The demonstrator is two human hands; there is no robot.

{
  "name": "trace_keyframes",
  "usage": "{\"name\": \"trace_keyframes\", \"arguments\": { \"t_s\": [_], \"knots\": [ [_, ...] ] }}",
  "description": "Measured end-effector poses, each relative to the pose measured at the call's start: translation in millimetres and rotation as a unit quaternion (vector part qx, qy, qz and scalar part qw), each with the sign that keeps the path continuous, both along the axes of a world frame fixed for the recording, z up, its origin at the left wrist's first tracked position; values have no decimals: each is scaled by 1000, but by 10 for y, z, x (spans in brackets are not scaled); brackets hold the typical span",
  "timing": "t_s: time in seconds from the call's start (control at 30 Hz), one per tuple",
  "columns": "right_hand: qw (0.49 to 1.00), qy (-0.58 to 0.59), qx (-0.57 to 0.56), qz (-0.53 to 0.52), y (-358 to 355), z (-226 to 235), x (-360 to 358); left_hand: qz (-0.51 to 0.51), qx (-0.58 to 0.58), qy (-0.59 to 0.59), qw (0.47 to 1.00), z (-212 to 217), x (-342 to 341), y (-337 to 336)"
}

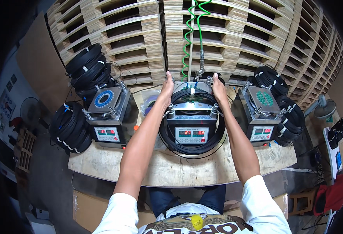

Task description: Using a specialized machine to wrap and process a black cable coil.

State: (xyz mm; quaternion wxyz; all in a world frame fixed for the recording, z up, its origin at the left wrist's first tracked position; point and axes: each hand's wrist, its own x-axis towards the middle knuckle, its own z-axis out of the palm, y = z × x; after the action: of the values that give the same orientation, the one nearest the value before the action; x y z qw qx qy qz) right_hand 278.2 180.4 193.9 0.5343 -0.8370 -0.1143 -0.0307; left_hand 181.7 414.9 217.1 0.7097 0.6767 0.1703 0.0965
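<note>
While both thumbs point up, left hand (166,93) and right hand (220,93) flank the rear of the middle machine (193,122), fingers hidden, grip impossible to tell, and the black coil (191,149) loops round its front

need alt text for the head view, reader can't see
A person's left hand and right hand are at either side of the back of the middle machine, a black cable coil looped around its panel. Similar machines flank it on a wooden table, with more coils beside them and pallets behind.

Three machines (191,135) on wooden table (179,171)
</note>
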Motion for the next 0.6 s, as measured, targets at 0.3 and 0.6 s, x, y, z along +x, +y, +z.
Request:
{"name": "trace_keyframes", "arguments": {
  "t_s": [0.3, 0.6],
  "knots": [
    [984, 88, 140, 66, 60, 105, -165, 75, 12, 18, 997, -138, -108, 15],
    [976, 124, 170, 62, -100, 130, -158, -4, -16, 32, 999, 19, -180, -131]
  ]
}}
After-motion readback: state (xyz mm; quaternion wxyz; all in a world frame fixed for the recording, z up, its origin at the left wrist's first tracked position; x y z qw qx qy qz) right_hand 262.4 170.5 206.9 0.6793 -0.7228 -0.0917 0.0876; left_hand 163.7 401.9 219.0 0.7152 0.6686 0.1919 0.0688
